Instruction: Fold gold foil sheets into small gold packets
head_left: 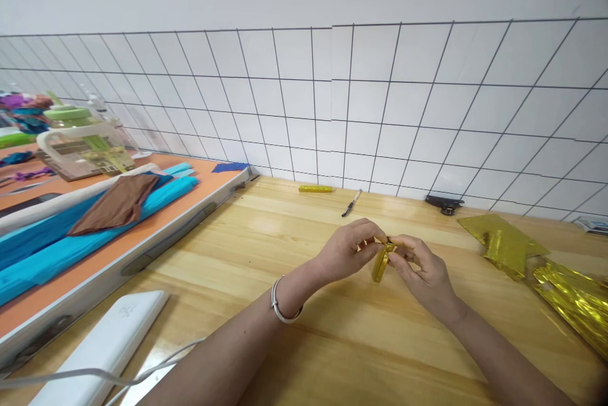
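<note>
Because the brown paper and the blue roll lie on the orange surface at far left, they appear to be set aside from your working area on the wooden tabletop. Nearer you, a white case lies flat with a cable across it. Toward the wall, a gold bar lies apart from your hands. Your left hand forms a narrow pinch at the top of a gold-wrapped piece. Beyond it lies a pen, presumably parked within reach. The piece slants downward between both hands; whether its lower end touches wood cannot be told. Your right hand pinches the same top end from the opposite side; this opposed grip likely steadies the piece and leaves its length free. Gold sheet and crinkled gold foil lie at far right, probably to leave elbow room.
</note>
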`<state>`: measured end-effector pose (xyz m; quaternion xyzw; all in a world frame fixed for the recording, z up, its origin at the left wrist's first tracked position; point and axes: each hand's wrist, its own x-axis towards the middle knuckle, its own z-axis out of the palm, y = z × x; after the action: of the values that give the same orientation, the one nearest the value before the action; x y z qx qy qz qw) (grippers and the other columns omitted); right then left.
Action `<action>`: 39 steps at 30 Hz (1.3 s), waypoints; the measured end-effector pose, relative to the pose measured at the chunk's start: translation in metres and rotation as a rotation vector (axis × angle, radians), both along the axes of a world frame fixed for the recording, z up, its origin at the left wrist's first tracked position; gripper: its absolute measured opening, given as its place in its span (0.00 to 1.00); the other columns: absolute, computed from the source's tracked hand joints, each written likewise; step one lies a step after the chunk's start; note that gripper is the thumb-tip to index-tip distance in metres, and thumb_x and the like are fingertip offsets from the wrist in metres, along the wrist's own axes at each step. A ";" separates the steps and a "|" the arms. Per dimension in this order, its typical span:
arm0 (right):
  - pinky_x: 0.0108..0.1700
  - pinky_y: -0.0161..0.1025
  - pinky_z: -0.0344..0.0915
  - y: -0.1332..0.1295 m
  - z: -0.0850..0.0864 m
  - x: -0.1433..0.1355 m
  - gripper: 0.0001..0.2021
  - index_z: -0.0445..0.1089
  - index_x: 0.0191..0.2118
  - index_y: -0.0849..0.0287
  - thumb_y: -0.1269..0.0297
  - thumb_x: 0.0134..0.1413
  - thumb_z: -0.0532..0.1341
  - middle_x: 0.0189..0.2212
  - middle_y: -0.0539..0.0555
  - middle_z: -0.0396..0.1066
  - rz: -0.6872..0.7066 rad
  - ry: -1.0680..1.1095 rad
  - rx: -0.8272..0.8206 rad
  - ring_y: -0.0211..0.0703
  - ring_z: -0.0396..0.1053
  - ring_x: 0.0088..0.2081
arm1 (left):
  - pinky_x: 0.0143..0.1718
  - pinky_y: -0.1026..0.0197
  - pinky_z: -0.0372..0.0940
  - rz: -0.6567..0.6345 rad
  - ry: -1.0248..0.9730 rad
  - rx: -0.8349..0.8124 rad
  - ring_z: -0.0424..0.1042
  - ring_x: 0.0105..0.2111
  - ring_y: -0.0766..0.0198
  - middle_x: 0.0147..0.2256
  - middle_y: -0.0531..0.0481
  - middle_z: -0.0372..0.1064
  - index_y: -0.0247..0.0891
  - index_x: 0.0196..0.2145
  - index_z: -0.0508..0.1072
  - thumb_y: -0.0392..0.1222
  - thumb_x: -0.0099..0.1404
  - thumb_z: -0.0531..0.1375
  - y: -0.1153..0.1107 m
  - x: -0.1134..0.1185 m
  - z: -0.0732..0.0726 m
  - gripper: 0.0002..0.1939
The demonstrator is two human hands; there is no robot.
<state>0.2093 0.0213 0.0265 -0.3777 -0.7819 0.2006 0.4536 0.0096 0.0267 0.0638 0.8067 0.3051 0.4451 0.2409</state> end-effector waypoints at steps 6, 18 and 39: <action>0.38 0.38 0.72 0.000 0.002 -0.003 0.14 0.63 0.49 0.53 0.64 0.57 0.57 0.33 0.51 0.70 0.007 -0.002 0.006 0.39 0.71 0.32 | 0.30 0.67 0.62 0.023 -0.039 -0.053 0.65 0.29 0.70 0.31 0.51 0.65 0.36 0.35 0.69 0.37 0.63 0.57 -0.001 0.002 -0.002 0.03; 0.38 0.41 0.72 0.000 -0.006 -0.005 0.22 0.57 0.56 0.54 0.61 0.55 0.58 0.39 0.55 0.71 -0.034 0.052 -0.115 0.42 0.72 0.36 | 0.30 0.66 0.62 -0.106 -0.314 -0.459 0.65 0.28 0.71 0.29 0.52 0.65 0.34 0.35 0.66 0.47 0.59 0.61 0.011 0.008 -0.037 0.14; 0.26 0.33 0.61 0.016 -0.043 0.002 0.12 0.67 0.38 0.57 0.55 0.52 0.59 0.24 0.47 0.68 0.029 -0.265 -0.309 0.36 0.64 0.24 | 0.34 0.65 0.62 -0.117 -0.154 -0.526 0.65 0.29 0.69 0.28 0.52 0.67 0.33 0.33 0.70 0.40 0.60 0.59 0.024 0.000 -0.077 0.07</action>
<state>0.2112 0.0373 -0.0167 -0.4547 -0.7999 0.2734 0.2805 0.0092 0.0509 -0.0134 0.6966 0.3440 0.3957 0.4898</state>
